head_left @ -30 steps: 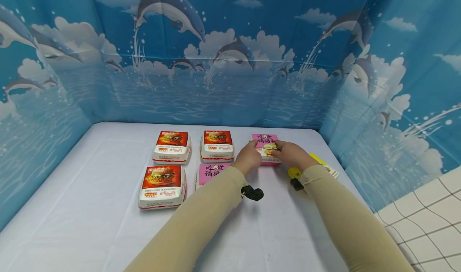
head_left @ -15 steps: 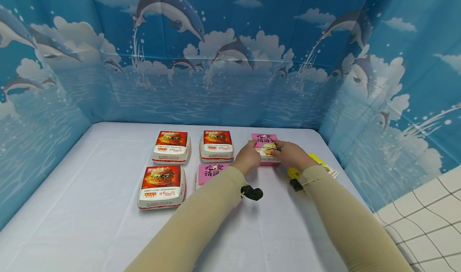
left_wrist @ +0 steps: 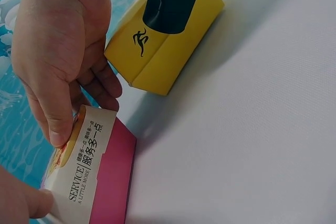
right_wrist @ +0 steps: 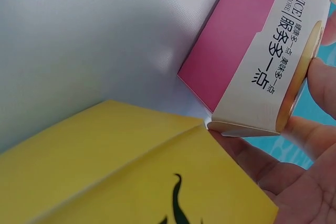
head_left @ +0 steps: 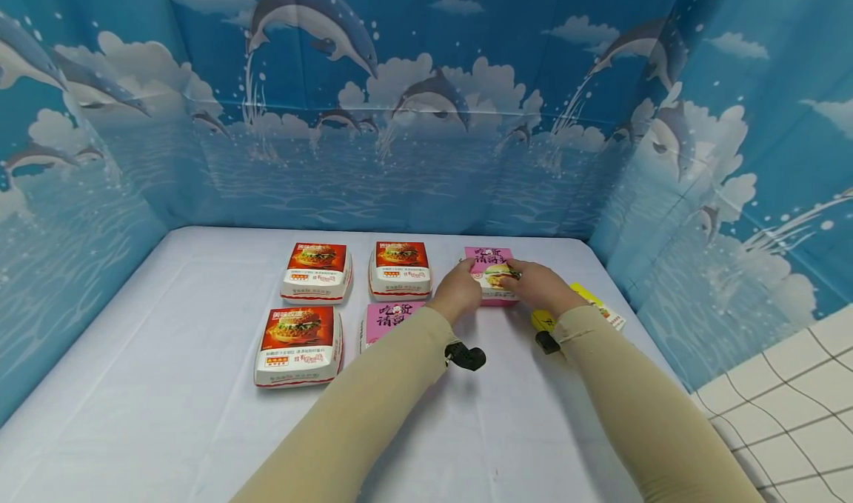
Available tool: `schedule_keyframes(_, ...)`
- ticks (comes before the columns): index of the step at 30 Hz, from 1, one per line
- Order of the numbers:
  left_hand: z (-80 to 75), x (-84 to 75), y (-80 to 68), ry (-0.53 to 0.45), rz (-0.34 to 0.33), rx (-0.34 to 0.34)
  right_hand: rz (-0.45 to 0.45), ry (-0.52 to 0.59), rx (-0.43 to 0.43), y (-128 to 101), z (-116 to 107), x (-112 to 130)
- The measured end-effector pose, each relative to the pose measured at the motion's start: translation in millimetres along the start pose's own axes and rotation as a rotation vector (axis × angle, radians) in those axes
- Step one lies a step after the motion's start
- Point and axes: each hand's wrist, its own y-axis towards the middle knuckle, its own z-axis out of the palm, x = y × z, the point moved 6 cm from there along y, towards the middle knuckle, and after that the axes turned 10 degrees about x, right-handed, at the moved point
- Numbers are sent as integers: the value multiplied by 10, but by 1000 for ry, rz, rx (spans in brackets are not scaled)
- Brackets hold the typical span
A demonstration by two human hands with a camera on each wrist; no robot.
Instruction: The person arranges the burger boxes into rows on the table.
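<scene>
Closed pink box (head_left: 492, 275) is sitting on the white table (head_left: 166, 384), contents hidden. Left hand (head_left: 458, 292) and right hand (head_left: 538, 287) are pinching its lid edges with curled fingers

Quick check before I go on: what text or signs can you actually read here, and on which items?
"SERVICE A LITTLE MORE" and "服务多一点": side of the pink box both hands hold.
Black running-figure sign, no words: yellow box.
Large lid characters on the pink boxes, and print on the red burger boxes: too blurred to read.
</scene>
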Motion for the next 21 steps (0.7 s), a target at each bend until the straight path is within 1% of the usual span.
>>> schedule_keyframes(11, 12, 0, 23, 9, -11, -13, -15, -16, -9, 17, 10, -17)
schedule_keyframes(21, 12, -1, 16, 5, -5, 1, -9, -2, -2, 18, -1, -36)
